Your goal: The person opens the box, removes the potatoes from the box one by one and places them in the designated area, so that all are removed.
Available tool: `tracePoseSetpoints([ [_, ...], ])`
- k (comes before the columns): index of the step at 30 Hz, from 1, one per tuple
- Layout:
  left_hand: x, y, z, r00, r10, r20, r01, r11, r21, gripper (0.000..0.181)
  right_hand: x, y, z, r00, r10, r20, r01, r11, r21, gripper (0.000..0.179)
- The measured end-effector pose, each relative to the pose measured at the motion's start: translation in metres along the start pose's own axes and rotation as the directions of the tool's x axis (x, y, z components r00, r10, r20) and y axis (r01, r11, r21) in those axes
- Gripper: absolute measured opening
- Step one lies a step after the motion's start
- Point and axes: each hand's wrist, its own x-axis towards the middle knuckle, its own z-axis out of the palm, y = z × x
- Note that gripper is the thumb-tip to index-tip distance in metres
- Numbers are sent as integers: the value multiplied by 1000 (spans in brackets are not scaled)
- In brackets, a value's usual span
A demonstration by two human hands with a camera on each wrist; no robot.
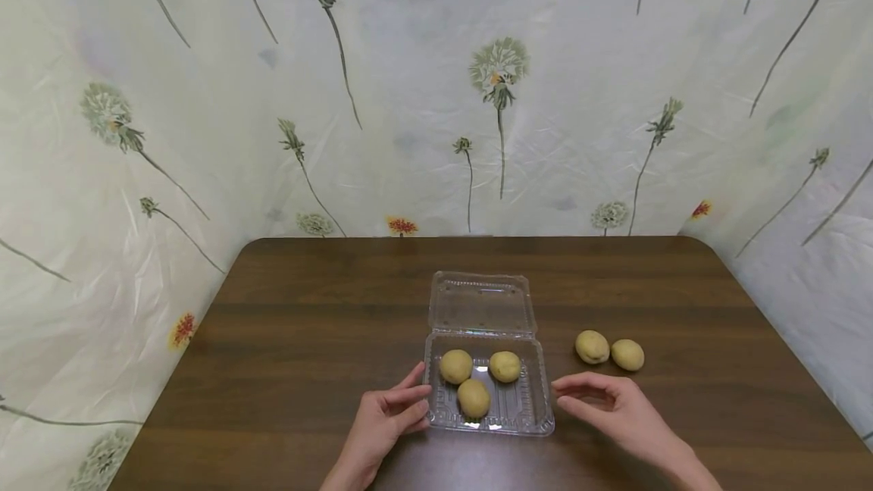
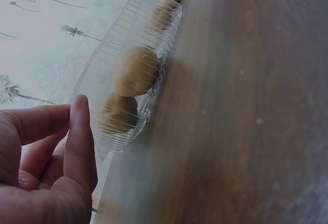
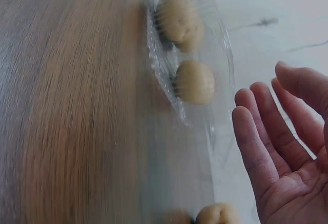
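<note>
A clear plastic clamshell container (image 1: 518, 419) lies on the table with its lid (image 1: 483, 305) folded back. Inside it sit three small potatoes: one at the back left (image 1: 456, 366), one at the back right (image 1: 505, 367) and one in front (image 1: 474, 398). My left hand (image 1: 390, 419) pinches the container's left rim between thumb and finger, as the left wrist view (image 2: 61, 157) shows. Beside the right rim is my right hand (image 1: 617, 408), its fingers loosely bent. In the right wrist view that hand (image 3: 287, 147) holds nothing and stands apart from the container.
Two more potatoes, one at left (image 1: 592, 347) and one at right (image 1: 627, 354), lie on the table to the right of the container, beyond my right hand. The brown wooden table (image 1: 307, 324) ends at a flower-patterned sheet (image 1: 409, 97) at the back and sides.
</note>
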Motion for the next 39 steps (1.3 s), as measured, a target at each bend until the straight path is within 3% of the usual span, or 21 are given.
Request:
tracePoseSetpoints([
  [12, 0, 0, 0, 1000, -1, 2, 1, 1000, -4, 31, 10, -6, 9, 1000, -16, 22, 16, 1000, -3, 22],
  [25, 0, -2, 1, 1000, -8, 16, 9, 1000, -19, 32, 20, -8, 22, 987, -76, 142, 71, 997, 41, 23],
  [32, -1, 0, 1, 1000, -4, 9, 4, 1000, -17, 31, 29, -10, 31, 983, -102, 155, 105, 994, -13, 22],
  [39, -1, 1, 1, 1000, -5, 7, 5, 1000, -17, 31, 40, -11, 45, 962, -204, 181, 226, 967, -115, 19],
])
